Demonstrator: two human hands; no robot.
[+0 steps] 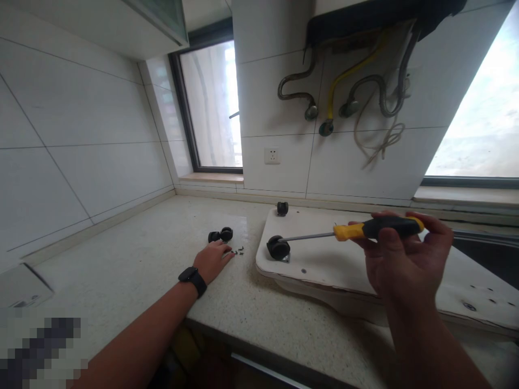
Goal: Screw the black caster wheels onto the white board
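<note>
My right hand (405, 265) grips a screwdriver (352, 232) by its yellow-and-black handle. The shaft points left, and its tip is at or just over a black caster (278, 248) near the corner of a white board (332, 265); contact cannot be made out. Another black caster (283, 209) stands at the board's far corner. On the counter, my left hand (211, 260) reaches with outstretched fingers beside several small screws (240, 251). Just beyond those fingers lie two loose black casters (226, 234). The left fingertips are partly hidden, and nothing shows in them.
The board lies on a speckled stone counter (133, 259) against a tiled wall. Above hang a water heater (377, 24), metal hoses and a yellow pipe (344, 73). A wall socket (272, 156) sits low between two windows. A white box (24, 286) is at the left.
</note>
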